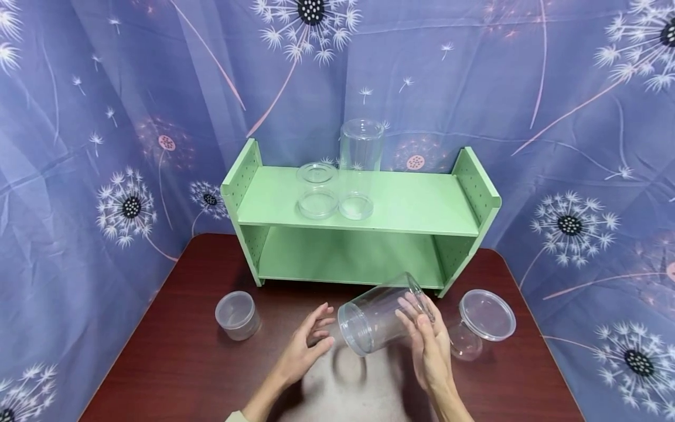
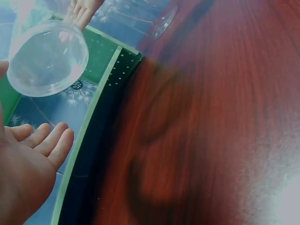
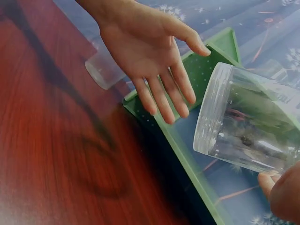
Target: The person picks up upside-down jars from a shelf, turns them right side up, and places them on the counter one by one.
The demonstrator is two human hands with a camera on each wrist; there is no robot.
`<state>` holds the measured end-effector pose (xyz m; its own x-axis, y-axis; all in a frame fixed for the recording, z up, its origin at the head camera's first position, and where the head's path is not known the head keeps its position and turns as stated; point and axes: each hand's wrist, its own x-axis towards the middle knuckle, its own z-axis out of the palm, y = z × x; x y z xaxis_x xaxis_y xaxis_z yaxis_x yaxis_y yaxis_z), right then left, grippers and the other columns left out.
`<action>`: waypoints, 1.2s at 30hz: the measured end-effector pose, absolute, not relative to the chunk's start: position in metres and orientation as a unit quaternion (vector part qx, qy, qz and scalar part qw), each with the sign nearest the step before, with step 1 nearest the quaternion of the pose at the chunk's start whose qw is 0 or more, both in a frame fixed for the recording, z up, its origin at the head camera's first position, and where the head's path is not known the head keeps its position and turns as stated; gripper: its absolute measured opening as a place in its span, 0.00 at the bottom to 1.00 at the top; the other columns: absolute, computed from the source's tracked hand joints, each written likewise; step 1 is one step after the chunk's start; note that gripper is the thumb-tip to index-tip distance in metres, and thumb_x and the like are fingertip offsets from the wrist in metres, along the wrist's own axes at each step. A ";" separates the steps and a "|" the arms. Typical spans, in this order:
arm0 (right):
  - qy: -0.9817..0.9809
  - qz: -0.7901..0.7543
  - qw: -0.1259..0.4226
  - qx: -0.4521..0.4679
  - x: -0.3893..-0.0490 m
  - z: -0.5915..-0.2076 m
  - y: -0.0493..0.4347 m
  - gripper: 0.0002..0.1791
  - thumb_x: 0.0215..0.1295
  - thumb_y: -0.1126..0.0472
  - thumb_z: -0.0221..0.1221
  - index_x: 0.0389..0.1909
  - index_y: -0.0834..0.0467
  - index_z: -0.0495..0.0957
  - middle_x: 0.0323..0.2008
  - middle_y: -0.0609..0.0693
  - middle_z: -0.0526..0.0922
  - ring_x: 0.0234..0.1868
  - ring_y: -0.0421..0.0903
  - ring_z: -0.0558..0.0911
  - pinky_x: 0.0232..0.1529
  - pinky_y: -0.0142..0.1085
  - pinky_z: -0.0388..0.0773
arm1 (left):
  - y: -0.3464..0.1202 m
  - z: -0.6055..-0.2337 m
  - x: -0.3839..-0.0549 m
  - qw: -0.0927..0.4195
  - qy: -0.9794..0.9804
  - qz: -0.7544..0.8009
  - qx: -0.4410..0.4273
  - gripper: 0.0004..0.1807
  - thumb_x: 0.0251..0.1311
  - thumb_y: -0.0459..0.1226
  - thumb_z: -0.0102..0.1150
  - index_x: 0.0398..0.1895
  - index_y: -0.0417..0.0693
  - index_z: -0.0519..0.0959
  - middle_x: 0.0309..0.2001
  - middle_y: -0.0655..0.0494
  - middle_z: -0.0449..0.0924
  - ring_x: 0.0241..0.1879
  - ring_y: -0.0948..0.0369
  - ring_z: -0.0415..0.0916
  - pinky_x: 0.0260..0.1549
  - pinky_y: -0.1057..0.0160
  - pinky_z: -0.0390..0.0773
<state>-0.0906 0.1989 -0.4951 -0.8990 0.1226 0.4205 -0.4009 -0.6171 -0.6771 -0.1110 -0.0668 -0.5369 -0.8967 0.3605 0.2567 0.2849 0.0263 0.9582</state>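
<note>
Head view: the right hand (image 1: 429,343) grips a tilted clear jar (image 1: 382,316) above the tabletop (image 1: 158,369). Left hand (image 1: 300,354), fingers spread, stands near the jar's other end, apart.

The held jar (image 1: 378,316) looks like clear, smooth, glossy plastic, while the left tub (image 1: 237,316) has a cloudier plastic look. The shelf (image 1: 416,202) is smooth with a soft sheen. The table (image 1: 174,351) shows glossy wood grain, and the curtain (image 1: 132,88) is matt, creased cloth.
</note>
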 end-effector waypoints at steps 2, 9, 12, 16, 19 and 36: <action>-0.417 0.882 0.145 0.167 -0.090 -0.496 0.196 0.25 0.81 0.71 0.42 0.73 0.74 0.53 0.66 0.68 0.72 0.67 0.57 0.75 0.69 0.46 0.71 | -0.066 -0.538 -0.110 0.043 0.713 0.663 0.226 0.39 0.69 0.27 0.60 0.78 0.28 0.53 0.73 0.29 0.62 0.66 0.36 0.69 0.62 0.44 0.75; -0.412 0.886 0.132 0.168 -0.091 -0.498 0.186 0.24 0.82 0.71 0.41 0.73 0.74 0.52 0.67 0.69 0.70 0.68 0.57 0.75 0.70 0.47 0.70 | -0.066 -0.537 -0.106 0.098 0.709 0.664 0.214 0.46 0.67 0.34 0.63 0.82 0.34 0.48 0.72 0.30 0.63 0.62 0.37 0.73 0.63 0.36 0.71; -0.413 0.886 0.129 0.166 -0.090 -0.497 0.182 0.24 0.82 0.71 0.40 0.74 0.74 0.53 0.67 0.68 0.71 0.68 0.57 0.75 0.70 0.47 0.70 | -0.065 -0.537 -0.106 0.105 0.700 0.670 0.223 0.48 0.66 0.35 0.64 0.82 0.35 0.46 0.70 0.29 0.65 0.62 0.34 0.73 0.62 0.37 0.73; -0.413 0.888 0.121 0.160 -0.088 -0.497 0.179 0.23 0.82 0.71 0.40 0.73 0.70 0.57 0.65 0.63 0.73 0.66 0.53 0.76 0.69 0.45 0.71 | -0.062 -0.538 -0.105 0.118 0.684 0.682 0.231 0.50 0.66 0.36 0.64 0.83 0.36 0.44 0.74 0.29 0.59 0.65 0.34 0.70 0.60 0.50 0.77; -0.412 0.888 0.116 0.167 -0.088 -0.499 0.178 0.22 0.82 0.70 0.38 0.73 0.68 0.57 0.66 0.62 0.73 0.67 0.52 0.76 0.69 0.44 0.71 | -0.060 -0.539 -0.104 0.123 0.673 0.689 0.239 0.50 0.66 0.37 0.64 0.83 0.36 0.43 0.76 0.29 0.55 0.67 0.33 0.67 0.59 0.58 0.76; -0.407 0.888 0.080 0.198 -0.088 -0.506 0.174 0.23 0.84 0.64 0.36 0.73 0.67 0.57 0.69 0.65 0.71 0.71 0.57 0.72 0.71 0.49 0.67 | -0.056 -0.535 -0.106 0.105 0.559 0.777 0.269 0.48 0.66 0.33 0.57 0.80 0.29 0.40 0.74 0.21 0.52 0.70 0.53 0.68 0.66 0.59 0.71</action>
<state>-0.0883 0.1744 -0.5063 -0.9086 -0.0196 0.4172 -0.3036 -0.6551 -0.6918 -0.1061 -0.0556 -0.5351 -0.8326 0.4649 0.3010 0.1371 -0.3535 0.9253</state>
